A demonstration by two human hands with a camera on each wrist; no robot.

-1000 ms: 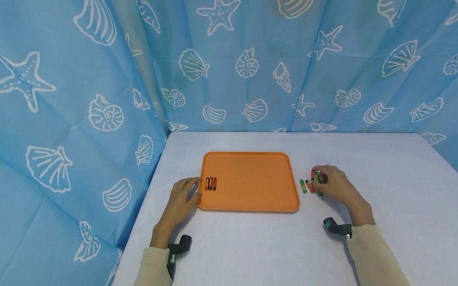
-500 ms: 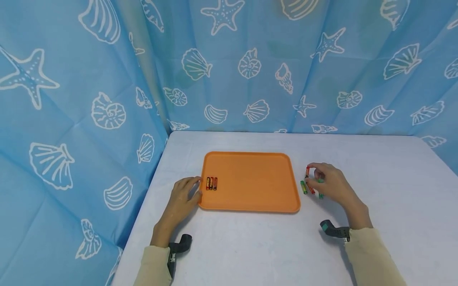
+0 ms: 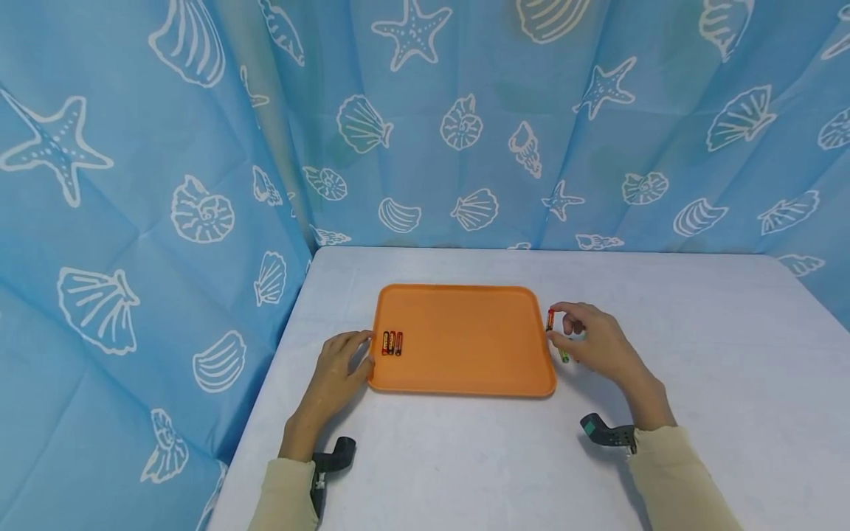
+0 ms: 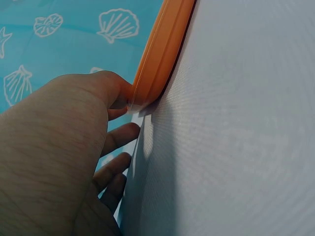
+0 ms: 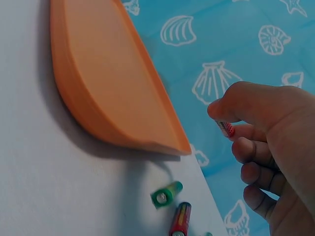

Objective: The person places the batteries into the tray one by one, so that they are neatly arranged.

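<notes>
My right hand (image 3: 600,346) pinches a red battery (image 3: 550,319) between thumb and fingertips, just off the right rim of an orange tray (image 3: 465,339). In the right wrist view part of that battery shows under the thumb, the other fingers loosely curled. On the table below lie a green battery (image 5: 166,194) and a red-and-black one (image 5: 180,220). My left hand (image 3: 335,369) touches the tray's left edge with thumb and fingertip, its other fingers relaxed. Three red-and-black batteries (image 3: 392,343) lie side by side on the tray near that edge.
A white-covered table (image 3: 465,464) carries the tray. Blue curtains with white shell prints (image 3: 432,147) hang behind the table and along its left side. Another green end (image 5: 208,234) shows at the bottom of the right wrist view.
My right hand has moved left with the red battery, from above the loose batteries to the tray's right rim. The left hand stays at the tray's left edge.
</notes>
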